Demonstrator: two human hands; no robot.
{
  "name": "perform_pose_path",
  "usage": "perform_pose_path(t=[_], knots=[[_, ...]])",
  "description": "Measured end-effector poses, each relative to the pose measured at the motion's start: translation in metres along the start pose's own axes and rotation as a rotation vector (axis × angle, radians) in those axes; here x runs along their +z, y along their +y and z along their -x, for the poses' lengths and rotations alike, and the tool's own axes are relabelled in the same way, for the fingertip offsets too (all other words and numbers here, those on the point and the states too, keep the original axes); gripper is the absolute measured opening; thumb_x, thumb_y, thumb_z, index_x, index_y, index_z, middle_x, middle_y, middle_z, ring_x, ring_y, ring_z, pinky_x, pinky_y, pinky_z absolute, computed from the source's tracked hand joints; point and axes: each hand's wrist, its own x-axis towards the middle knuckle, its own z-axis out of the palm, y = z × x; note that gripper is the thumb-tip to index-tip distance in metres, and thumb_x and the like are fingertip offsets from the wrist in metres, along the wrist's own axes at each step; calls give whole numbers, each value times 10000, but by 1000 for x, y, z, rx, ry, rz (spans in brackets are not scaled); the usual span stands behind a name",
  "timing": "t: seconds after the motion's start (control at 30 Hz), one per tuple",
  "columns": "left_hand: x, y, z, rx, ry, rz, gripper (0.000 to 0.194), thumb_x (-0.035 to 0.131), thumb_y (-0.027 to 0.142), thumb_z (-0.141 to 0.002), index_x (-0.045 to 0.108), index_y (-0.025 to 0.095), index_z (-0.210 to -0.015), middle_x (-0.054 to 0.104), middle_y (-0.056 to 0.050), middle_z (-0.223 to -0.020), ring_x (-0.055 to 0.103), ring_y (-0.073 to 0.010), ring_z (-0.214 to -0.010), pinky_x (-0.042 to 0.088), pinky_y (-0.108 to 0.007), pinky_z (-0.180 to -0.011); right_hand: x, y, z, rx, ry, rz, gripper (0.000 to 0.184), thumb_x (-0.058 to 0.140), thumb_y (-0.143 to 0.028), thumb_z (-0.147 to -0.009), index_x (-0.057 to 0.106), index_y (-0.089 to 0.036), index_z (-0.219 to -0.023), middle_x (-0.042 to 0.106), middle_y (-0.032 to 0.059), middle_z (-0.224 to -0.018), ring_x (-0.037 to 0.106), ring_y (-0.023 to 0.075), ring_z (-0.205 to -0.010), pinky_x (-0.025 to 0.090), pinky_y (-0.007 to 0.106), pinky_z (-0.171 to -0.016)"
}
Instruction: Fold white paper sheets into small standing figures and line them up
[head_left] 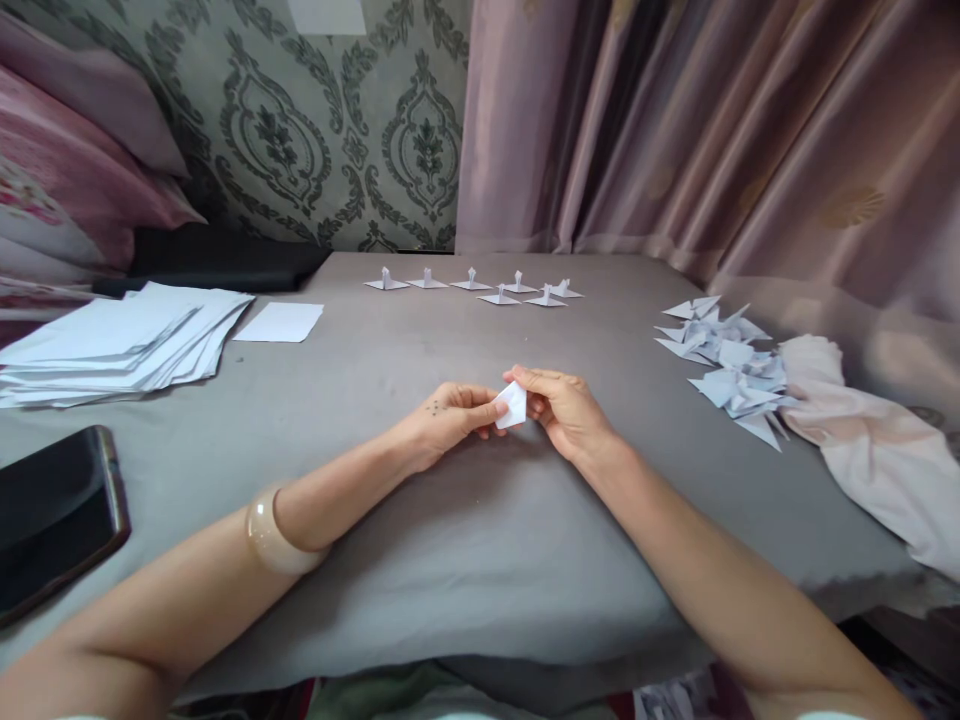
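At the frame's centre, the left hand (450, 418) and right hand (568, 408) both pinch the folded paper (513, 405) at its edges — if one pulls harder than the other, a crease could skew or a corner tear.

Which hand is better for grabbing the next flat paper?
Probably the left hand: the single white sheet and paper stack lie on its side. The right hand is farther from them. Both hold the folded paper, though.
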Motion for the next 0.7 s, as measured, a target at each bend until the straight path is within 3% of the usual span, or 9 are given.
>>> perform_pose_path(t=[0.1,0.27,0.4,0.5,0.6,0.7], knots=[[-1,2,0,-29,-10,-32,300,715,437,-764,725,138,-749,672,-46,-687,514,-102,-591,368,-237,-584,-1,0,-1,11,-24,-7,278,801,-425,-606,755,-163,-687,388,-67,-421,335,78,-472,260,267,-493],[4,7,1,-78,111,-11,361,757,457,-711,651,136,-585,659,-50,-610,495,-96,-544,343,-238,-545,-2,-3,-1,-23,4,-8,283,803,-433,-612,750,-165,-685,398,-65,-448,319,73,-489,260,263,-500],[6,3,1,-16,128,55,346,762,463,-710,672,138,-633,669,-38,-645,499,-86,-564,354,-229,-570,-2,-5,0,-10,-19,-5,351,805,-476,-615,752,-169,-777,432,-61,-500,350,79,-524,297,255,-525],[5,0,-1,27,213,112,347,781,465,-691,664,142,-639,649,-20,-635,515,-91,-586,364,-227,-587,-1,-4,2,16,-110,25,385,787,-509,-642,744,-177,-833,525,-34,-596,397,83,-570,322,245,-548],[4,-1,-2,64,264,141,354,784,472,-686,658,144,-646,635,-11,-639,524,-95,-604,369,-223,-590,1,-1,4,1,-155,44,329,815,-454,-620,744,-176,-780,611,-2,-688,426,83,-598,339,243,-561],[5,2,0,88,230,152,333,757,463,-726,669,144,-686,640,-13,-663,526,-91,-615,379,-218,-603,2,-1,4,0,-136,21,277,834,-407,-590,742,-175,-710,624,0,-668,435,81,-583,347,247,-561]])
